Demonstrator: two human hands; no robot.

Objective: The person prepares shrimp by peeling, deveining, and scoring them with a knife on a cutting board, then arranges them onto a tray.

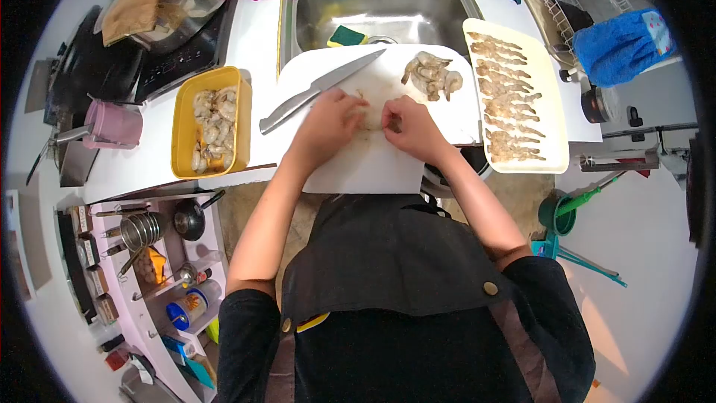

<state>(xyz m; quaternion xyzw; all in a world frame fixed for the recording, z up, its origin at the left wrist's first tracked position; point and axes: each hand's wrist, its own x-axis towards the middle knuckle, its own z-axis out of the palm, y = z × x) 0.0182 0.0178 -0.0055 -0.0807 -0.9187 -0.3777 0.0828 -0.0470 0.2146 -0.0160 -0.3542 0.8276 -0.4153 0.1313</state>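
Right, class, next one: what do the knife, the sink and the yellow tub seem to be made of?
Knife: metal, blade and handle alike grey, with a dull sheen; probably steel.
Sink: metal, likely stainless steel, satin to shiny, from its silvery grey and soft reflections.
Yellow tub: probably smooth plastic, judging by its even colour and rounded, moulded-looking corners.

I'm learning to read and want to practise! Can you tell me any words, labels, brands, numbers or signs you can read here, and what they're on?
There are none I can read for sure.
Blue-lidded jar: its label is too small.
Black cooktop: pale marks, too small.
Blue box on the shelf: too blurred.
Red-and-yellow patch by the apron: mostly hidden.
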